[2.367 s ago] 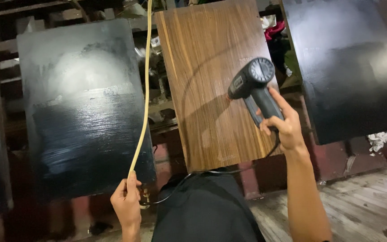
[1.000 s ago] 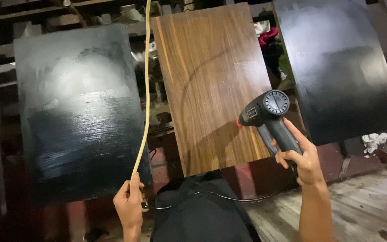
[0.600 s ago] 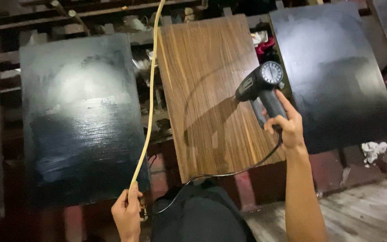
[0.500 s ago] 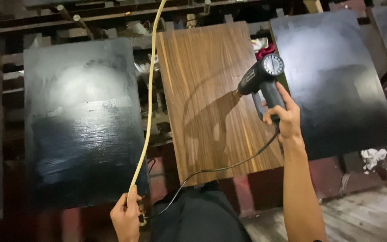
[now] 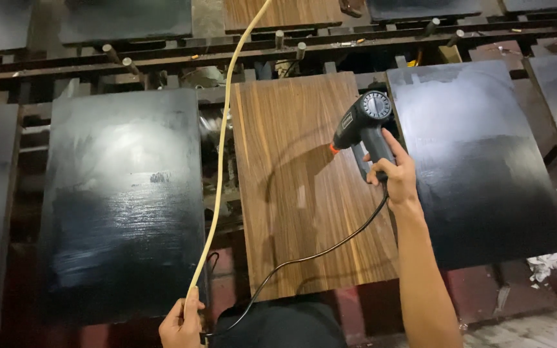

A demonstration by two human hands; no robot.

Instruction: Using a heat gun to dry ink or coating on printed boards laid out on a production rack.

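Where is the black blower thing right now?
The black heat gun is in the right hand, held over the wood-grain panel's upper right edge.

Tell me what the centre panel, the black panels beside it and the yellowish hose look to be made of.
Centre panel: wood or wood-look veneer, brown with straight grain streaks, satin. Black panels: likely boards coated in glossy black, since they show streaky reflections; core not visible. Yellowish hose: probably flexible plastic or rubber, bending in a smooth curve from the left hand. The right hand holds a black heat gun, plastic-looking.
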